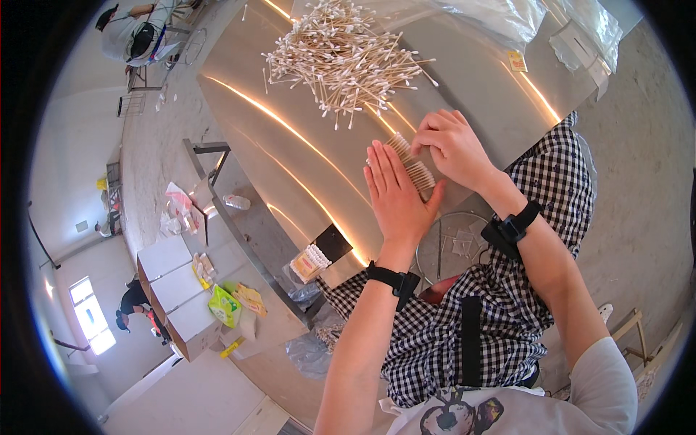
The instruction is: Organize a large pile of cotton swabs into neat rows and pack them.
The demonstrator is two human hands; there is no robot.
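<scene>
My left hand (397, 199) lies flat with its fingers stretched out over a row of cotton swabs (420, 177) on the shiny metal table (290, 138). The swabs lie side by side, partly hidden under that hand. My right hand (455, 151) is at the right of the row, its fingers bent and closed by the swab ends. Whatever may be between its fingertips is hidden. Farther off, a large loose pile of cotton swabs (348, 58) spreads over the tabletop.
A filled pack of swabs (309, 262) sits at the table's near left edge. Clear plastic bags (507, 22) lie at the far right. Left of the table stand a cardboard box (177, 297) and green-yellow packaging (225, 306). Other people (134, 308) are in the background.
</scene>
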